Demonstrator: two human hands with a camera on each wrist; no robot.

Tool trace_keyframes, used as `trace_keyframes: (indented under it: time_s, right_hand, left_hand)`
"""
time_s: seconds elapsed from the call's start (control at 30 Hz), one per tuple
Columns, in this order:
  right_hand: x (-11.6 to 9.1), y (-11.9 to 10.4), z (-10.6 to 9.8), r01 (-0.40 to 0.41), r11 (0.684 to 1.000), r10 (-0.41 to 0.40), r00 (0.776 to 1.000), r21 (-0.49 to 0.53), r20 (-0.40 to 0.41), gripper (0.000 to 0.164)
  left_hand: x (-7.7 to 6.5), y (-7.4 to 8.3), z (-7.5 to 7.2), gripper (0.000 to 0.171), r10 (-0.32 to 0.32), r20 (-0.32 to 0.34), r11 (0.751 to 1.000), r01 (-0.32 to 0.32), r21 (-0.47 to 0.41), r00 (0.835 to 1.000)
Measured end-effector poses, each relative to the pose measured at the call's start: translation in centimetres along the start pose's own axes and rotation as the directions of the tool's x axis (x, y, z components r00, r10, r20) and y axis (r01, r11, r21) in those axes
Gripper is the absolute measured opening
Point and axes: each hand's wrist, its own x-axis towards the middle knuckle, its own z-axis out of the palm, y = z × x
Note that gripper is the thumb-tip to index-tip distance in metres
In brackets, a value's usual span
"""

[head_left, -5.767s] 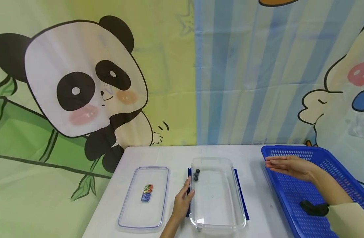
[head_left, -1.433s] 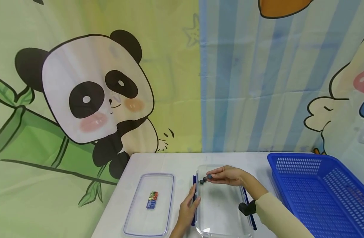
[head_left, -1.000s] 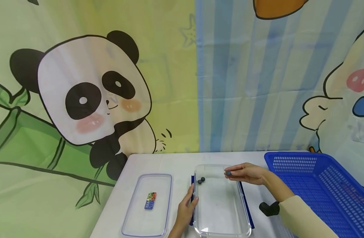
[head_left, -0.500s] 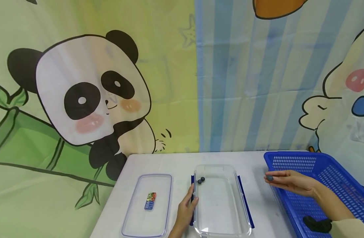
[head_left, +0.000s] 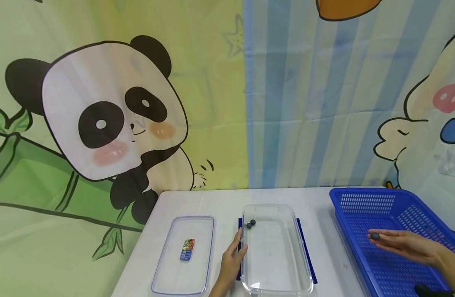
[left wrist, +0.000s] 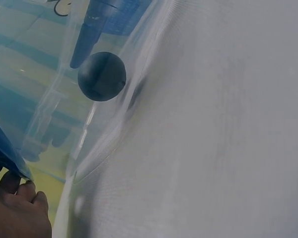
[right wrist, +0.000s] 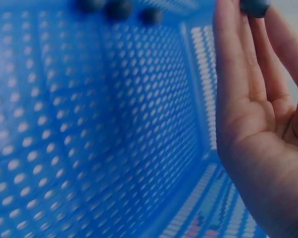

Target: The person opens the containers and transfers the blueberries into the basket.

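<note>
A clear plastic container (head_left: 276, 260) with dark blue side flaps stands on the white table. Two blueberries (head_left: 252, 222) lie in its far left corner. My left hand (head_left: 229, 264) holds the container's left side, thumb over the rim; in the left wrist view its fingers (left wrist: 26, 191) curl at the blue flap, and one round dark berry (left wrist: 102, 77) shows through the clear wall. Over the blue basket (head_left: 346, 231), my right hand (head_left: 406, 245) pinches a single blueberry (head_left: 375, 236) between thumb and fingertips. The right wrist view shows dark round berries (right wrist: 118, 9) in the basket.
Left of the container lies a clear lid (head_left: 183, 276) with a bluish rim and a fruit-picture label (head_left: 187, 249). The basket has perforated walls and stands at the table's right. A printed cartoon curtain (head_left: 209, 103) hangs behind the table.
My right hand has lifted one blueberry out of the container and carried it right, over the basket. Three berries lay in the container before, two now. My left hand has stayed put.
</note>
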Motion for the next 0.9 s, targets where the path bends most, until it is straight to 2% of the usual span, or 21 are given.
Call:
trace_keyframes:
  time_s: [0.2, 0.43, 0.7, 0.9]
  right_hand:
    - [-1.3, 1.0, -2.1, -0.041, 0.999, 0.041, 0.999, 0.027, -0.024, 0.053]
    - [-2.2, 1.7, -3.0, -0.061, 0.995, 0.059, 0.998, 0.077, 0.026, 0.053]
    - [-2.6, 2.1, -3.1, -0.099, 0.992, 0.104, 0.992, 0.073, -0.066, 0.047]
    - [-3.3, 2.5, -3.4, -0.128, 0.988, 0.14, 0.979, 0.086, -0.151, 0.042]
  left_hand:
    - [0.1, 0.1, 0.0, 0.052, 0.009, 0.003, 1.0, -0.009, 0.02, 1.0]
    - [0.0, 1.4, -0.2, 0.051, -0.001, 0.013, 1.0, 0.001, -0.018, 1.0]
    - [0.0, 0.5, -0.1, 0.051, 0.008, 0.006, 1.0, -0.008, 0.013, 1.0]
    - [0.0, 0.3, 0.0, 0.052, -0.009, -0.001, 1.0, 0.009, -0.011, 1.0]
